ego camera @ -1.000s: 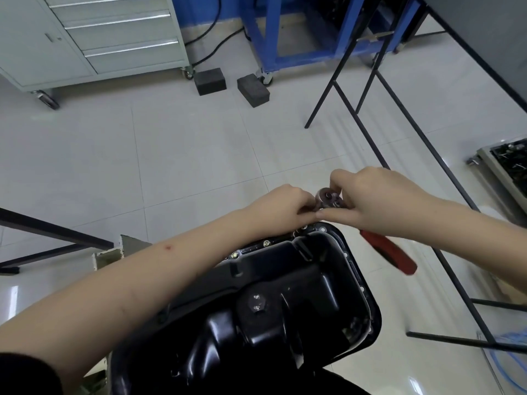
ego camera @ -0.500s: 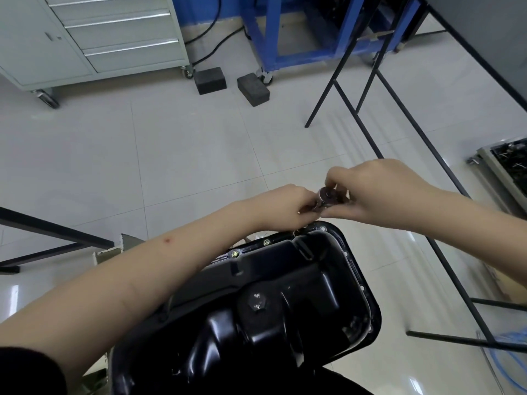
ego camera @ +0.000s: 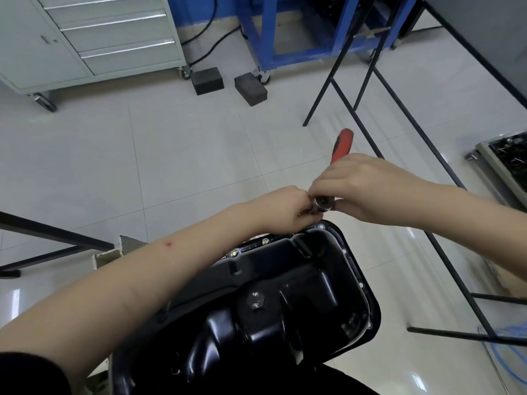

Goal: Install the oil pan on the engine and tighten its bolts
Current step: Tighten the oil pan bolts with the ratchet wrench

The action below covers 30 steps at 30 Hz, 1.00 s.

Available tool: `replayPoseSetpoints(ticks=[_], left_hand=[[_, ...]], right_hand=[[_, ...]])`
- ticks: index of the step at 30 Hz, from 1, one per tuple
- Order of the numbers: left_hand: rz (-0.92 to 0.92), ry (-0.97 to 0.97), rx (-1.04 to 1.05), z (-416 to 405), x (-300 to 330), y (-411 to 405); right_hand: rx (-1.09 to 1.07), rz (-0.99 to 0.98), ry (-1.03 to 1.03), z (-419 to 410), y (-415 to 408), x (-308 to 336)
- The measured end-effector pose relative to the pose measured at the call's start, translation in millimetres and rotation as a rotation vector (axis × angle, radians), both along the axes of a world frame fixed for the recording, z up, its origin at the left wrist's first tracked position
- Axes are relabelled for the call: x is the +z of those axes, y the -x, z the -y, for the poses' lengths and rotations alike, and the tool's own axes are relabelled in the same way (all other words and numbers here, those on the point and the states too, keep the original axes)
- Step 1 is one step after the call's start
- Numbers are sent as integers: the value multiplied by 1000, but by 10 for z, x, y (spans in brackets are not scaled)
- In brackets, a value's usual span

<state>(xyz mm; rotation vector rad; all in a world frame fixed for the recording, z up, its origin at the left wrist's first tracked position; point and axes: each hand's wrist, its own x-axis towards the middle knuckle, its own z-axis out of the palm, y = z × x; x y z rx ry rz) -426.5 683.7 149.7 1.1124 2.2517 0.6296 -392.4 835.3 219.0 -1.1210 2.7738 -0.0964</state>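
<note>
Above the far corner of the black oil pan (ego camera: 285,303), which sits seated on the engine, both hands work a red-handled ratchet (ego camera: 342,145). Right hand (ego camera: 368,189) curls around the handle near its head; left hand (ego camera: 281,208) pinches the socket beneath. Good practice: keep the socket square on the bolt, steady the head, and swing in short strokes. Flange bolts (ego camera: 233,253) show along the far edge.

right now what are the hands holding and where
The right hand grips the ratchet near its metal head, with the red handle sticking out beyond. The left hand pinches the socket end below the head.
</note>
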Motion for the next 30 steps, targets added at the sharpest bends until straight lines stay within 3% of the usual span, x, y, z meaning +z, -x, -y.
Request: replayPoseSetpoints(ticks=[5,14,18,23,30], left_hand=[[24,-32,51,40,-7,-8],[-10,-39,120,54,-25,-18],[-51,-6,98,42,-20,-20],[-79,-17,46,-13,-17,-25],[-18,-3,6,67,13,-11]], right_hand=[[-291,-8,-143,15,-14,-29],[-498,78,-158,168,-107,-69],[-407,126,-158,111,-33,-30],[-13,3,-209,-37,96,-7],[-137,-92,-273,-5,28,-46]])
